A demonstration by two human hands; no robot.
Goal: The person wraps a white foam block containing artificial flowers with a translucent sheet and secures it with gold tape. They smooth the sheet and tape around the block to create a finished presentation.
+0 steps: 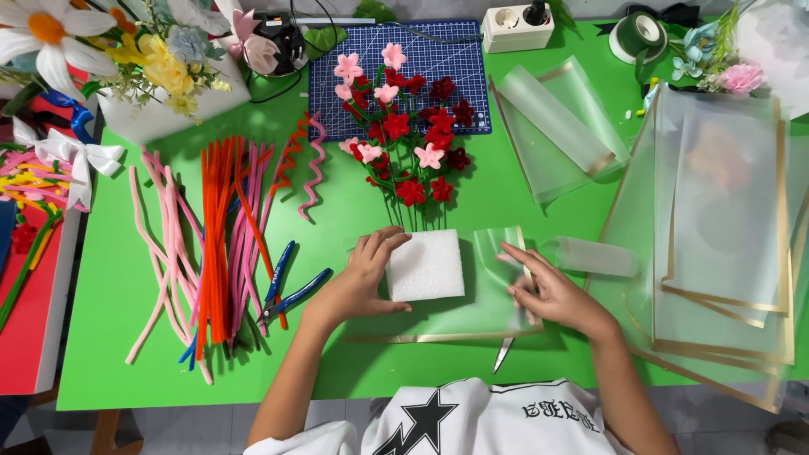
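Observation:
A white foam block [426,264] lies on a clear plastic sheet with a gold edge [484,316] on the green table. My left hand [364,274] rests against the block's left side, fingers curled on its top edge. On the sheet to the block's right my right hand [543,288] presses down flat, fingers spread. Behind the block lies a bunch of red and pink pipe-cleaner flowers [404,126], stems pointing toward it. A blade or scissor tip [502,355] pokes out from under the sheet near my right wrist.
Pink, orange and red pipe cleaners [211,236] lie at left beside blue-handled pliers [291,291]. A blue cutting mat [455,50] sits at the back, a power strip [516,27] and ribbon roll [638,35] beyond. More clear gold-edged sheets [725,219] are stacked at right.

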